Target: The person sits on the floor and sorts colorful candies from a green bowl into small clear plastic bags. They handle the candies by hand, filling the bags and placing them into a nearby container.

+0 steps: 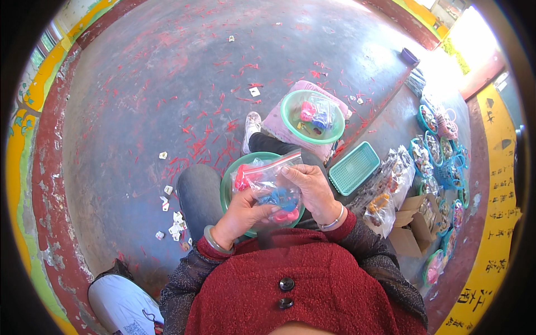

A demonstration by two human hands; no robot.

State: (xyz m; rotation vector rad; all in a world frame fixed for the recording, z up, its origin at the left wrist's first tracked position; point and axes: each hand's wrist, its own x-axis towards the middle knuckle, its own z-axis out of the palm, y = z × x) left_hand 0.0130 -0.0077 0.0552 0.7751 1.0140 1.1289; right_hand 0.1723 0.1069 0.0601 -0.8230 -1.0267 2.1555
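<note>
A clear zip bag point(272, 187) of blue and pink pieces is gripped by the left hand point(241, 215) from below and pinched by the right hand point(310, 187) at its side; it is held above a green bowl point(228, 187) on the lap. A second green bowl point(290, 114) is positioned ahead on a pink stool point(279, 125).
</note>
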